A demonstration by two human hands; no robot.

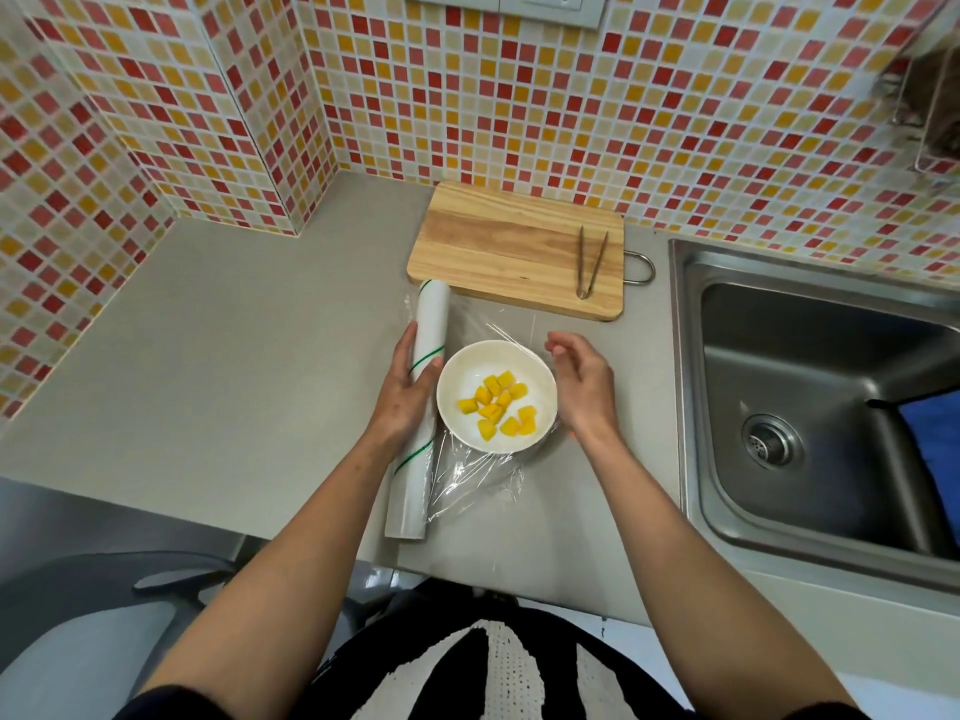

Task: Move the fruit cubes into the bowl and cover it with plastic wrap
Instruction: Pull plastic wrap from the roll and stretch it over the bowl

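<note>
The plastic wrap [483, 459] — thin, limp and clingy, best pinched at its free edge — is stretched over the bowl [496, 396] of fruit cubes [500, 406] on the table [234, 356], the roll [422, 402] clasped by the left hand [408, 392], the right hand [584, 379] half-open and holding nothing visible — cutting board [509, 246], tongs [591, 262] and sink [810, 387] stand clear.

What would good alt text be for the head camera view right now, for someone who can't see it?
A white bowl of yellow fruit cubes sits on a grey counter under clear plastic wrap; the left hand rests on the wrap roll, the right hand hovers beside the bowl. Behind are a wooden cutting board with tongs, and a steel sink.
</note>
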